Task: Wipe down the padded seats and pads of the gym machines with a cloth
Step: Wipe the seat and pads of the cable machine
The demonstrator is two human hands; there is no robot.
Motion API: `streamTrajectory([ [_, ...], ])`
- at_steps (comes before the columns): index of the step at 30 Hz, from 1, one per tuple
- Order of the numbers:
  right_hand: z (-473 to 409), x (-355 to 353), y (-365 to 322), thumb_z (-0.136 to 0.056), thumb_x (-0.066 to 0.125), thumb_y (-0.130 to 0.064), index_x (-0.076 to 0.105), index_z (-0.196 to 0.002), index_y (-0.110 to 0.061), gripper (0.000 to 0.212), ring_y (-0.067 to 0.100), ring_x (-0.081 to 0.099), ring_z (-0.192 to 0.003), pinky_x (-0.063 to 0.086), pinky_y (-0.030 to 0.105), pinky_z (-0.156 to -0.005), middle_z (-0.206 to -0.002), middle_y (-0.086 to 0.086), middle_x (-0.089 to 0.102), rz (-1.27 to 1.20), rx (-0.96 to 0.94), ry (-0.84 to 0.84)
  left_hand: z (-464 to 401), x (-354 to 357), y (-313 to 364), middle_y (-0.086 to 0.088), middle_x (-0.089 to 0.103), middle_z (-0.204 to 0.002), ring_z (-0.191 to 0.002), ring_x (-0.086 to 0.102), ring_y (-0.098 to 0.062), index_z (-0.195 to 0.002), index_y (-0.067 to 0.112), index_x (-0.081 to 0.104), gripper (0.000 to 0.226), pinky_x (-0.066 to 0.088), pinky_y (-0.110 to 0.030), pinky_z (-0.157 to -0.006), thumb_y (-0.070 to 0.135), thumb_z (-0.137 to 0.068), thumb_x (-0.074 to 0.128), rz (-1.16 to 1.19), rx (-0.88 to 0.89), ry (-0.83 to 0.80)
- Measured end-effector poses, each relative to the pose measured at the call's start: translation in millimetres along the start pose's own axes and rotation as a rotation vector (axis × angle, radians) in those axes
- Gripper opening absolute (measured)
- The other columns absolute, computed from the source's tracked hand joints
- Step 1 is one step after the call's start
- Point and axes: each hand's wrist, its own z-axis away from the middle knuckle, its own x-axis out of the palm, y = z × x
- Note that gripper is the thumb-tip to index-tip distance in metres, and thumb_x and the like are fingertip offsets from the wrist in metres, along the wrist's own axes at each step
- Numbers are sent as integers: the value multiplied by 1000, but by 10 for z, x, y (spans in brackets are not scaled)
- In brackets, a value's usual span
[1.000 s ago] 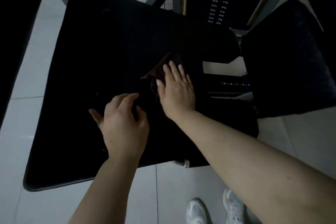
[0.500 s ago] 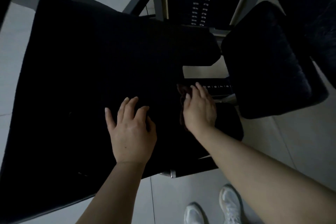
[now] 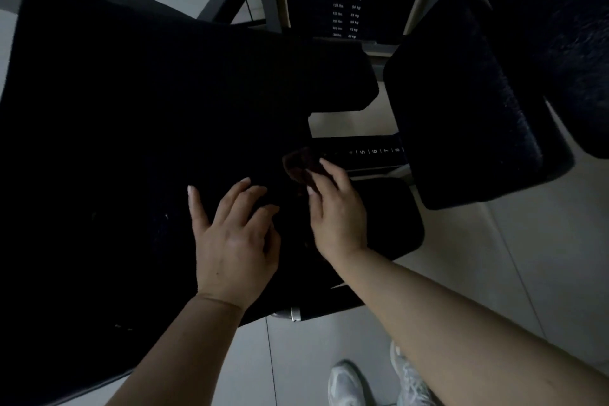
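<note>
While wiping: two hands point(image 3: 237, 241) point(image 3: 336, 211), one cloth point(image 3: 300, 165), one seat pad point(image 3: 131, 125).

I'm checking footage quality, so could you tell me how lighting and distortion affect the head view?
Head view: badly underexposed; the black seat pad shows almost no detail, and the dark cloth under the right hand barely separates from it; wide-angle bending curves the frame edges; weight-stack numbers are blurred.

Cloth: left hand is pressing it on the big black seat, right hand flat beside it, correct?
Not quite, the hands are swapped. The head view shows the right hand pressing the dark cloth on the seat, near its right edge, while the left hand lies flat on the pad beside it.
</note>
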Motion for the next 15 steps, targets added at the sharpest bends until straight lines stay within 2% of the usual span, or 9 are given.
streamTrajectory([
  [2,151,-56,55,-94,51,-22,65,-119,-11,30,25,58,-116,54,39,-91,-140,6,49,-32,-23,29,-6,-2,2,-5,65,-115,-124,48,-25,-95,15,73,21,11,-66,-111,20,-80,59,9,20,6],
  [5,558,-268,265,-101,32,-39,59,-128,-13,46,20,53,-124,45,29,-100,-147,2,43,68,-201,-72,8,6,-20,-6,64,-118,-125,47,-24,-97,15,72,24,11,-66,-110,22,-81,56,9,58,9],
  [7,579,-399,547,-101,28,-41,58,-130,-13,51,21,55,-121,45,28,-98,-149,1,41,127,-193,-81,34,15,-21,-6,63,-119,-126,46,-25,-97,15,72,27,12,-66,-110,25,-82,52,8,105,-2],
  [9,402,-402,766,-100,32,-38,57,-130,-10,49,25,56,-120,48,35,-97,-148,3,42,144,-89,-19,59,30,5,-7,63,-119,-125,46,-25,-97,14,72,29,12,-67,-109,24,-83,49,9,171,-19],
  [12,-13,-318,862,-101,39,-29,55,-133,-8,42,30,49,-127,43,40,-103,-149,5,41,128,171,59,89,64,97,-8,62,-121,-126,46,-25,-98,13,72,29,14,-67,-109,24,-83,49,16,250,-93],
  [15,-120,-247,716,-100,39,-31,48,-138,-11,44,29,38,-136,35,39,-108,-154,3,32,156,372,84,77,102,177,-8,57,-131,-131,42,-26,-109,15,70,39,16,-63,-110,29,-86,42,-30,205,-213],
])
